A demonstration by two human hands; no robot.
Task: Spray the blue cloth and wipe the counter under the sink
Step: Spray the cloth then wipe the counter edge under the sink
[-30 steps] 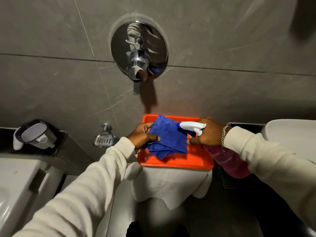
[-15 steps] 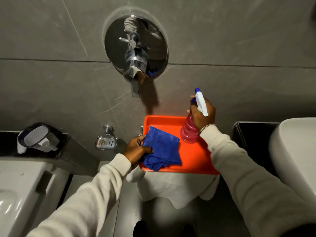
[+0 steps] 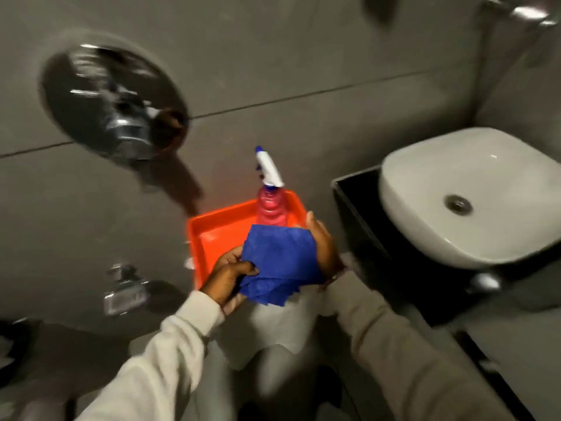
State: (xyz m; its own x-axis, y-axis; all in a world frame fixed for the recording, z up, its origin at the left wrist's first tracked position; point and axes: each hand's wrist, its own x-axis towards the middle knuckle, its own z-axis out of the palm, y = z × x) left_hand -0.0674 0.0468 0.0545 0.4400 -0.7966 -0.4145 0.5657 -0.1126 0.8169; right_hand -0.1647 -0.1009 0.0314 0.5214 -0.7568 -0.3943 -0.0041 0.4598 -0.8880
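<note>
Gripping blue cloth (image 3: pixel 282 256) by one edge in curled left hand (image 3: pixel 230 271); bracing opposite edge with right hand (image 3: pixel 324 247), hold unclear through blur. Just beyond both: spray bottle (image 3: pixel 271 205), upright in orange tray (image 3: pixel 212 232). Risk: clipping spray bottle when swinging cloth toward counter (image 3: pixel 358 208) right of right hand, toppling it.

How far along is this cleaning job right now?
Spraying looks finished: the spray bottle stands in the orange tray, with no hand on it. In hand: the left hand and right hand both hold the blue cloth above the tray. Left to do: the wiping itself; the cloth is not yet at the black counter under the sink.
</note>
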